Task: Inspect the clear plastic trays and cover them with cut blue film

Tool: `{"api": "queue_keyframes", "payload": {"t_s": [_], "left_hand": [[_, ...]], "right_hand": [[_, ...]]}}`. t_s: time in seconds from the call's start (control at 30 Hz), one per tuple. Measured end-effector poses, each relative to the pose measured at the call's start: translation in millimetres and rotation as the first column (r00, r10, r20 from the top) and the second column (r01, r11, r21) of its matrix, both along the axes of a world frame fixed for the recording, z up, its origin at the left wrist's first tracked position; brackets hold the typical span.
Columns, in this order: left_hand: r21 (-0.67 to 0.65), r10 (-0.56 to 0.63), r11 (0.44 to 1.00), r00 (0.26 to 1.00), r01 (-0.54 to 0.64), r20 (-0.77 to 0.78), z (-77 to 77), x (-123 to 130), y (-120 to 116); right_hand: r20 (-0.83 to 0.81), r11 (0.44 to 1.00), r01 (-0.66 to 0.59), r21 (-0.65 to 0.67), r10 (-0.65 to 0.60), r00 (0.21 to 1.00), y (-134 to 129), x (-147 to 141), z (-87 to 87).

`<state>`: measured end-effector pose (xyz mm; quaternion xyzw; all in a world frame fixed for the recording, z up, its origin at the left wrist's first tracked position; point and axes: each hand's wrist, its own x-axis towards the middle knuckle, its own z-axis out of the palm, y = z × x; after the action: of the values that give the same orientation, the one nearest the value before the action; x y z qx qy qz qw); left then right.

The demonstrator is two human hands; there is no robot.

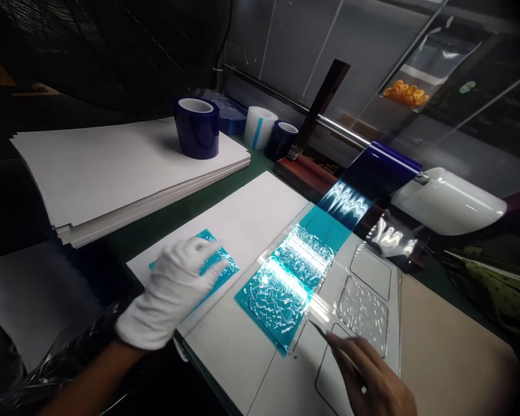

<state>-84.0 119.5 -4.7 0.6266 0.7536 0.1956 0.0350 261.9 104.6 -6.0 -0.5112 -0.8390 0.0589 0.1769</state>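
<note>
My left hand point(173, 289) wears a white glove and lies, slightly blurred, over a piece of blue film point(227, 263) on a white sheet point(253, 211). Its fingers are spread and partly cover the film; I cannot tell whether they press on it. In my right hand point(372, 372), bare, is a thin dark pointed tool point(319, 330), its tip near the edge of a wrinkled blue film strip point(277, 294). That strip lies on a pale board point(229, 341) and runs up to a blue film roll point(394, 159) on a metal rod.
A thick stack of white sheets point(112, 167) carries a large blue tape roll point(197, 130). Behind it stand a white roll point(260, 127) and a smaller dark blue roll point(283, 138). Clear film with rounded outlines point(364, 312) lies at right, beside a tan board point(446, 341).
</note>
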Motion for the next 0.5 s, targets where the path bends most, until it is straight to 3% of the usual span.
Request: {"api": "queue_keyframes", "payload": {"t_s": [0.07, 0.17, 0.33, 0.5], "left_hand": [[-0.018, -0.211, 0.977, 0.977, 0.210, -0.041, -0.7, 34.0, 13.7], [-0.038, -0.352, 0.936, 0.931, 0.349, -0.099, -3.4, 70.4, 30.2], [-0.075, -0.353, 0.936, 0.920, 0.345, -0.172, -15.1, 80.6, 43.4], [-0.094, -0.340, 0.940, 0.915, 0.327, -0.218, -24.7, 78.1, 45.2]], "right_hand": [[0.032, 0.999, -0.047, -0.019, 0.047, 0.998, 25.0, -19.3, 6.2], [0.138, 0.995, -0.011, -0.100, 0.025, 0.990, 62.0, -54.1, 10.9], [0.280, 0.990, -0.003, -0.144, 0.044, 0.959, 102.1, -94.5, 9.5], [0.309, 0.988, -0.038, -0.149, 0.083, 0.948, 114.7, -110.2, 7.8]]}}
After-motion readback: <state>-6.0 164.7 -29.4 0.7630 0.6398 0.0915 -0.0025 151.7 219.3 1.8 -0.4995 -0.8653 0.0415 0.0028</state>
